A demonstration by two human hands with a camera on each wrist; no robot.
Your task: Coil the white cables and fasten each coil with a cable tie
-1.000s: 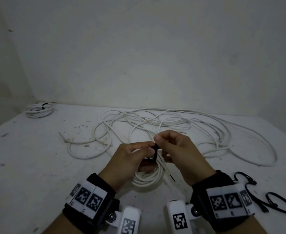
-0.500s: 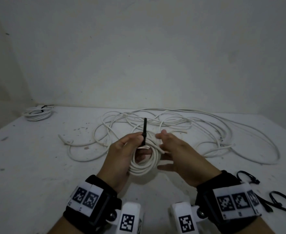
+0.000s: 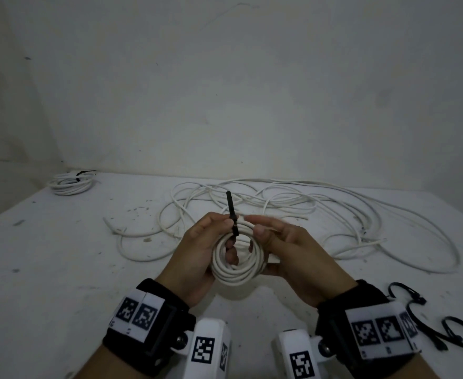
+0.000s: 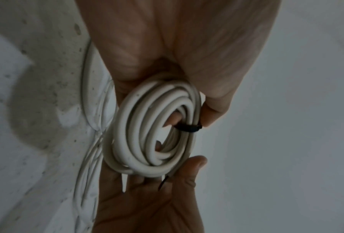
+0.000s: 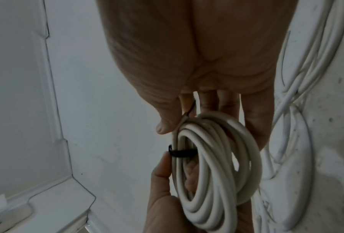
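No readable writing anywhere; only black-and-white square marker tags on both wristbands point(image 3: 140, 314).

Coil point(image 3: 237, 258) of white cable held above the table point(image 3: 61, 255), between the two hands, roughly upright with its opening facing the head camera. Several turns, thick, smooth, off-white; a dark bare wire end pokes out by the right thumb in the wrist views.

Black tie point(image 3: 233, 222) wraps the coil's upper edge; its free tail stands straight up past the fingertips.

Left hand point(image 3: 197, 250): thumb and fingers curled round the coil's left side, thumb tip pinching right at the tie, fingers showing through the opening.

Right hand point(image 3: 293, 250): fingers extended behind the coil's right side, thumb tip pressed on its top edge just beside the tie.

Loose white cable point(image 3: 320, 214) sprawls in tangled loops on the table behind the hands. A finished coil point(image 3: 70, 183) with a black tie sits far left, well apart. Spare black ties point(image 3: 429, 321) lie near the right wrist.
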